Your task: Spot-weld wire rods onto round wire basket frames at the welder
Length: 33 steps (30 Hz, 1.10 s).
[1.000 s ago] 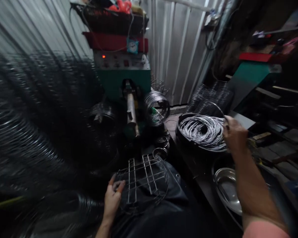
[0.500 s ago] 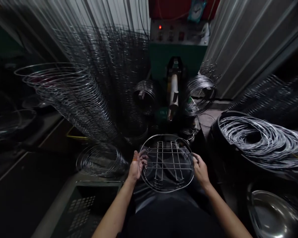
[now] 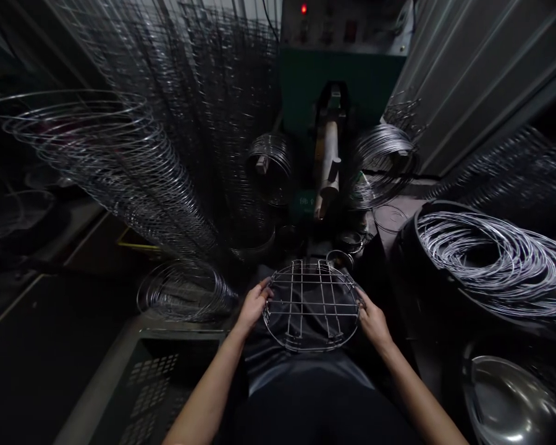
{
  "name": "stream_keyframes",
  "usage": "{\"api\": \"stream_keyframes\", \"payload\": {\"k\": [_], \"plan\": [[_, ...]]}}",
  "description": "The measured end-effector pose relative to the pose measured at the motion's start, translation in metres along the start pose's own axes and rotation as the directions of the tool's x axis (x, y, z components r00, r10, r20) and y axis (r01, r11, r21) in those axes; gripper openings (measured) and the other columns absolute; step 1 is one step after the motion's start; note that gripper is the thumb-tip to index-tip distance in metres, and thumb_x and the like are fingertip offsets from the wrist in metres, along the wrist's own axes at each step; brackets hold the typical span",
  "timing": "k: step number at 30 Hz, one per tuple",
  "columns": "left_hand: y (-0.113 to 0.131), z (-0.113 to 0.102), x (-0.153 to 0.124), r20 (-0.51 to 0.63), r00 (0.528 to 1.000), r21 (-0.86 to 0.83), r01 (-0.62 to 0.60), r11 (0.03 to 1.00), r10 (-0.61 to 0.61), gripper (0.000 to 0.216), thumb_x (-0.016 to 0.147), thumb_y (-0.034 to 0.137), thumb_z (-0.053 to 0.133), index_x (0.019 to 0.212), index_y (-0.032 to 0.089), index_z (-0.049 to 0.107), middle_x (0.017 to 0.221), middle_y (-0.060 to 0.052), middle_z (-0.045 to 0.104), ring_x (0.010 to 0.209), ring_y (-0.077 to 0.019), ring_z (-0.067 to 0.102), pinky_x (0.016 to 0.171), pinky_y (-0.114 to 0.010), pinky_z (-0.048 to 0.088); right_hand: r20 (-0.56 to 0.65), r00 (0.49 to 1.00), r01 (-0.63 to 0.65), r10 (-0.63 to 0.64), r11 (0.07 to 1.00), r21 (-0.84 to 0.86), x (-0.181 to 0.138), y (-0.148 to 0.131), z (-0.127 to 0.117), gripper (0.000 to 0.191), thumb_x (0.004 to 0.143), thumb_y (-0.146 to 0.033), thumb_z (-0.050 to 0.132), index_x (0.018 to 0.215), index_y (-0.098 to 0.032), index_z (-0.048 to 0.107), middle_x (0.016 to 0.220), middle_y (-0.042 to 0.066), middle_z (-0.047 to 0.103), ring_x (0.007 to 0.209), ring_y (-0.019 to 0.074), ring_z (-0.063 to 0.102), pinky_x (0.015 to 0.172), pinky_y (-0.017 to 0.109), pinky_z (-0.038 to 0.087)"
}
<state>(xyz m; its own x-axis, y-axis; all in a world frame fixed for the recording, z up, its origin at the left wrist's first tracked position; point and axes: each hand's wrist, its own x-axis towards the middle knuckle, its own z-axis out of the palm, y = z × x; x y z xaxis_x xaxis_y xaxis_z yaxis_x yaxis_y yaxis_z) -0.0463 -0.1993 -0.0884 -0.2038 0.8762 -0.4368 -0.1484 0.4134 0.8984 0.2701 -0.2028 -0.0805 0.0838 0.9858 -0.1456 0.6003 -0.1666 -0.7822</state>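
A round wire rack (image 3: 312,304) of welded steel rods, with a grid inside a circular rim, lies level over my dark-clothed lap. My left hand (image 3: 254,305) grips the rim on the near left side. On the opposite side, my right hand (image 3: 374,326) holds the rim too. Part of the rim is hidden under my fingers. Dark cloth shows through the grid.
A black tub of loose silver wire (image 3: 486,256) stands to my right, above a steel bowl (image 3: 509,395). Stacked wire rings (image 3: 106,154) rise on the left, beside a loose wire coil (image 3: 185,290). Ahead is a green wire-forming machine (image 3: 338,80) with more coils. A perforated crate (image 3: 152,383) sits low left.
My right hand has moved from the wire tub to the rack's rim. My left hand's spread fingers have closed on the rim. The rack now lies flatter.
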Motion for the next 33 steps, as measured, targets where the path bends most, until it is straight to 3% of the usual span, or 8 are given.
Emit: {"api": "stream_keyframes", "payload": {"k": [7, 15, 19, 22, 29, 33], "plan": [[-0.002, -0.004, 0.013, 0.066, 0.996, 0.070, 0.050, 0.996, -0.055, 0.038, 0.065, 0.025, 0.061, 0.101, 0.013, 0.065, 0.062, 0.003, 0.058, 0.052, -0.0096, 0.049, 0.052, -0.020, 0.036, 0.009, 1.000, -0.004, 0.004, 0.999, 0.045, 0.003, 0.004, -0.003, 0.043, 0.076, -0.034, 0.043, 0.113, -0.020, 0.061, 0.108, 0.007, 0.067, 0.105, 0.0240, 0.060, 0.093, 0.037, 0.046], [-0.002, -0.017, 0.018, 0.186, 0.980, 0.184, 0.039, 0.982, -0.074, 0.039, 0.065, 0.025, 0.062, 0.102, 0.014, 0.066, 0.058, 0.004, 0.059, 0.054, -0.0113, 0.051, 0.056, -0.022, 0.037, 0.050, 0.993, -0.113, 0.104, 0.968, 0.223, 0.002, 0.006, -0.006, 0.038, 0.074, -0.038, 0.052, 0.105, -0.020, 0.064, 0.106, 0.006, 0.068, 0.102, 0.0249, 0.061, 0.091, 0.037, 0.047], [-0.001, -0.022, 0.017, 0.220, 0.975, 0.204, -0.045, 0.978, -0.001, 0.040, 0.063, 0.025, 0.064, 0.102, 0.016, 0.067, 0.080, -0.001, 0.069, 0.082, -0.0186, 0.061, 0.077, -0.027, 0.044, 0.086, 0.986, -0.163, 0.143, 0.939, 0.303, -0.001, 0.008, -0.007, 0.038, 0.073, -0.040, 0.056, 0.104, -0.019, 0.065, 0.106, 0.006, 0.068, 0.105, 0.0251, 0.060, 0.094, 0.038, 0.045], [0.001, -0.022, 0.017, 0.210, 0.976, 0.216, -0.099, 0.971, 0.053, 0.037, 0.061, 0.024, 0.066, 0.097, 0.018, 0.069, 0.103, -0.004, 0.069, 0.107, -0.0234, 0.056, 0.096, -0.032, 0.038, 0.085, 0.984, -0.175, 0.155, 0.925, 0.336, -0.002, 0.014, -0.005, 0.044, 0.073, -0.038, 0.056, 0.114, -0.020, 0.062, 0.115, 0.006, 0.064, 0.112, 0.0240, 0.056, 0.099, 0.039, 0.041], [-0.009, -0.025, 0.016, 0.114, 0.976, 0.421, -0.215, 0.881, 0.184, 0.031, 0.065, 0.024, 0.064, 0.095, 0.018, 0.069, 0.101, -0.007, 0.066, 0.105, -0.0248, 0.057, 0.100, -0.037, 0.037, 0.117, 0.989, -0.119, 0.088, 0.950, 0.290, -0.004, 0.021, 0.000, 0.042, 0.079, -0.032, 0.053, 0.118, -0.021, 0.061, 0.120, 0.004, 0.062, 0.119, 0.0218, 0.051, 0.104, 0.038, 0.035], [-0.003, -0.043, 0.014, 0.325, 0.933, 0.580, -0.325, 0.747, 0.153, 0.042, 0.071, 0.033, 0.059, 0.111, 0.019, 0.063, 0.106, -0.008, 0.062, 0.109, -0.0248, 0.054, 0.101, -0.036, 0.036, 0.173, 0.977, -0.176, 0.124, 0.927, 0.331, -0.007, 0.026, 0.001, 0.045, 0.078, -0.030, 0.057, 0.122, -0.021, 0.058, 0.119, 0.003, 0.063, 0.114, 0.0226, 0.055, 0.100, 0.039, 0.040]]}}
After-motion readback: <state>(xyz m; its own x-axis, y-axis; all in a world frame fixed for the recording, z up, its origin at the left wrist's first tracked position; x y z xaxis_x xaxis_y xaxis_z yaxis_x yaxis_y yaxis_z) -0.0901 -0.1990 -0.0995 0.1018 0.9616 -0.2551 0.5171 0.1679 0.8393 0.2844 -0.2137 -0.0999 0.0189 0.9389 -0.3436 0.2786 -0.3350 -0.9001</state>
